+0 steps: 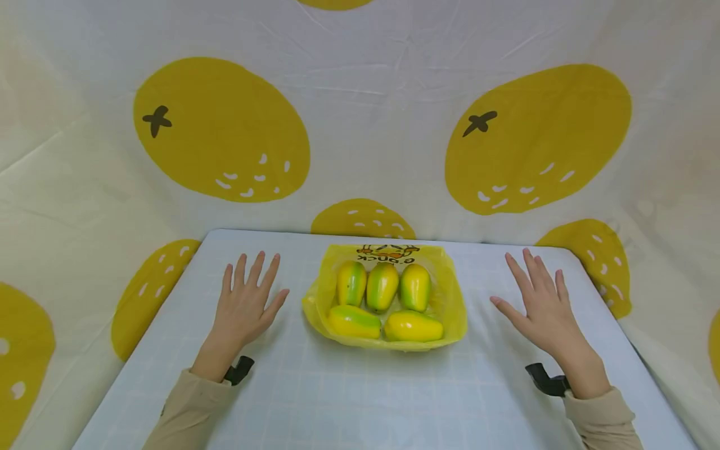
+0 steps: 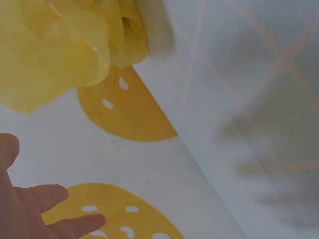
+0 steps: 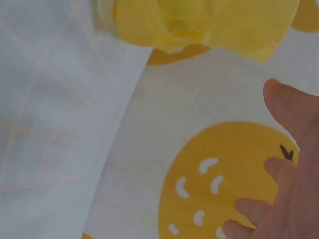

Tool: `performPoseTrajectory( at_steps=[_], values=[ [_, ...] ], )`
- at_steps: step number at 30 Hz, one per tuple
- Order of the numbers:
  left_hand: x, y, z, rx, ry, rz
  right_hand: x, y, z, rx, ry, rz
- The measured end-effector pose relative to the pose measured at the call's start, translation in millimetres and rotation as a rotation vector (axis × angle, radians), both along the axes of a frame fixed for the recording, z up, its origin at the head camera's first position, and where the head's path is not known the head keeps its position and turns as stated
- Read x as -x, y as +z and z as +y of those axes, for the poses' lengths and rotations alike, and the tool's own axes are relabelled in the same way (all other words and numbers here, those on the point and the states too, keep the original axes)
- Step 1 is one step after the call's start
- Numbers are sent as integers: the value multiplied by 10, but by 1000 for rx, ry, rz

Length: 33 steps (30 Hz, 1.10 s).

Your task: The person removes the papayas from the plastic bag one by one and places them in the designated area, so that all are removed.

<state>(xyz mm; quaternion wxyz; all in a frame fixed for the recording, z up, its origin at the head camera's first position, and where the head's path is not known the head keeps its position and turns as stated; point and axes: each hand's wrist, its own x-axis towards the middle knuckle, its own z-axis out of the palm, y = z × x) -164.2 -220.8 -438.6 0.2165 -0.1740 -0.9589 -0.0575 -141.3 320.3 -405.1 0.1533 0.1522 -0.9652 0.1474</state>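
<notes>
In the head view a yellow plastic bag (image 1: 457, 315), its mouth spread wide, sits on the table with several glossy yellow-green, mango-like fruits (image 1: 413, 326) inside. Three stand in a back row and two lie in front of them. My left hand (image 1: 245, 306) is held over the table left of the bag, fingers spread, holding nothing. On the other side my right hand (image 1: 542, 312) is likewise spread and apart from the bag. Each wrist view shows the crumpled outside of the bag (image 2: 55, 59) beyond the thumb; its contents are mostly hidden there.
The pale checked table (image 1: 360, 400) runs back to a white cloth (image 1: 377, 125) printed with large yellow fruits, which also hangs at both sides. A black wrist mount (image 1: 240, 370) sits at the left wrist and another black mount (image 1: 544, 380) at the right.
</notes>
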Motion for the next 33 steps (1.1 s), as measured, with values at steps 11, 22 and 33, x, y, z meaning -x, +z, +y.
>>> performPoseTrajectory(
  at_steps=[11,22,33],
  values=[
    [8,69,90,-57,-91,150,-25,196,-154,169,84,76],
    [-43,160,215,-89,-174,257,-73,399,-396,397,158,169],
    [-83,211,346,-77,-195,254,-98,617,-632,480,276,210]
  ],
)
